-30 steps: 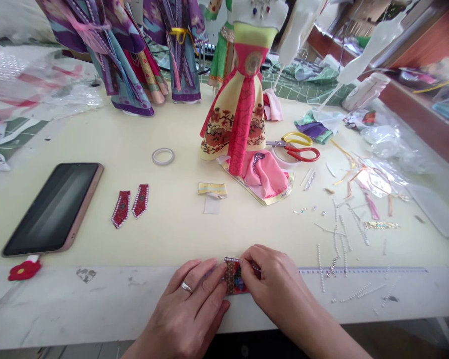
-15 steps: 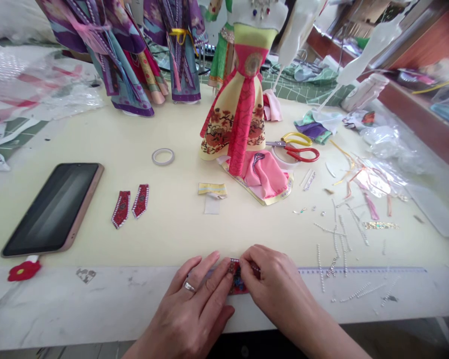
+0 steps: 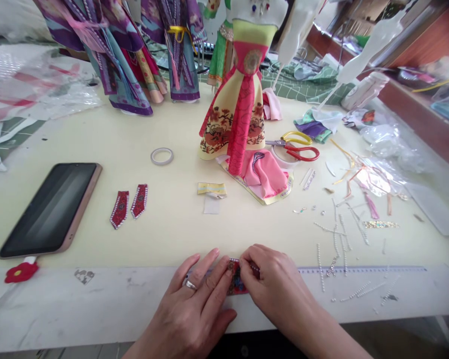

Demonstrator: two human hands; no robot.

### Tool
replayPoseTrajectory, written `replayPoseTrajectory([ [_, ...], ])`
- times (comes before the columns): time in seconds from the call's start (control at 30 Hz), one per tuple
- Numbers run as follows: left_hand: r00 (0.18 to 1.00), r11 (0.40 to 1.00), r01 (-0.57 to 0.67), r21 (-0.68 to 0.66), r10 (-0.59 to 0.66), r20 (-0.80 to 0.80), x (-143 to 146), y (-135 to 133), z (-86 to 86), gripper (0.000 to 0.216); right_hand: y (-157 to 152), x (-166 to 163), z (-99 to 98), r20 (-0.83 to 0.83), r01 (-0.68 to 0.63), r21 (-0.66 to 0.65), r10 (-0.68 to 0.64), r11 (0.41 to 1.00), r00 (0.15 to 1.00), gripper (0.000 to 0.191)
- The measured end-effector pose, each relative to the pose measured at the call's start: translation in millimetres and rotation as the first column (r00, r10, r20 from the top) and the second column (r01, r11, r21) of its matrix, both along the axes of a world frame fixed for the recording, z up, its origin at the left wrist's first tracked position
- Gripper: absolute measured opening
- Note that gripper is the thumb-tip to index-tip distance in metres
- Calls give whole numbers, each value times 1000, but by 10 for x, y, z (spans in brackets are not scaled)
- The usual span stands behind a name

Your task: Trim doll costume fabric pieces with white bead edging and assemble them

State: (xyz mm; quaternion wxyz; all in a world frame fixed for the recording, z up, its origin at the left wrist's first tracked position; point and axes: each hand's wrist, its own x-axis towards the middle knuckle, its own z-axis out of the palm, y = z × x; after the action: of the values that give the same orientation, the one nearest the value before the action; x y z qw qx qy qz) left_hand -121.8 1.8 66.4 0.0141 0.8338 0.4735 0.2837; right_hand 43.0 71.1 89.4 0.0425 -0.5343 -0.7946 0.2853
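Note:
A small red patterned fabric piece with blue and brown motifs lies at the front of the table, white beads along its top edge. My left hand, a ring on one finger, rests on its left side with the fingers stretched out flat. At its right side my right hand is closed in a pinch; the fingertips hide what they hold. Part of a beaded edge shows under those fingers. A blue-marked ruler stretches to the right behind the hands. Two red pointed fabric pieces with white beaded borders lie further left.
Left stands a phone; behind is a tape roll. Scissors lie beside a dressed doll form and pink cloth. Loose bead strips are scattered right. Robed figures stand at the back.
The view has shifted very slightly. Both hands stay on the red fabric piece in nearly the same pose.

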Motion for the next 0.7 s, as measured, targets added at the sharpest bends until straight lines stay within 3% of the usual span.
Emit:
replayPoseTrajectory([
  [0.7,1000,1000,-21,-20,21,9,15,-6,-19,32,-16,21,53,-12,-74,-24,74,997,997,21],
])
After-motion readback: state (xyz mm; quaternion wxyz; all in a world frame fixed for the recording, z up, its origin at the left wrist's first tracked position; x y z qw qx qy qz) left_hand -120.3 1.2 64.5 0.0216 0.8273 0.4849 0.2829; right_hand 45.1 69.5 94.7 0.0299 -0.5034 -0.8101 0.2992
